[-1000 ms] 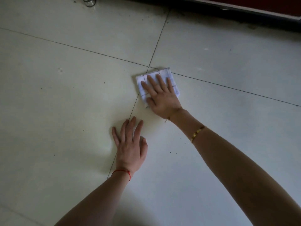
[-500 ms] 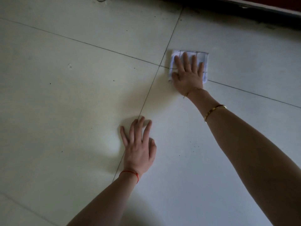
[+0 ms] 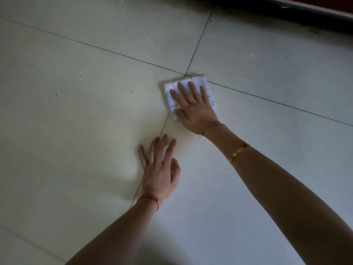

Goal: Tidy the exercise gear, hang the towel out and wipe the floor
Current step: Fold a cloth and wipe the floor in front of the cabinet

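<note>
A folded white cloth [image 3: 208, 88] with thin grey lines lies flat on the pale tiled floor [image 3: 76, 121], just below the crossing of two grout lines. My right hand [image 3: 193, 109] presses on it with straight, spread fingers and covers most of it. My left hand [image 3: 160, 169] rests palm down on the bare floor nearer to me, across a grout line, a short way from the cloth.
Small dark specks dot the tiles around both hands. A dark skirting or threshold [image 3: 305, 18] runs along the top right edge. Tiles stretch away to the left and right.
My right hand slid the cloth away past the grout crossing, then back toward me to just below it. The left hand stayed planted on the floor.
</note>
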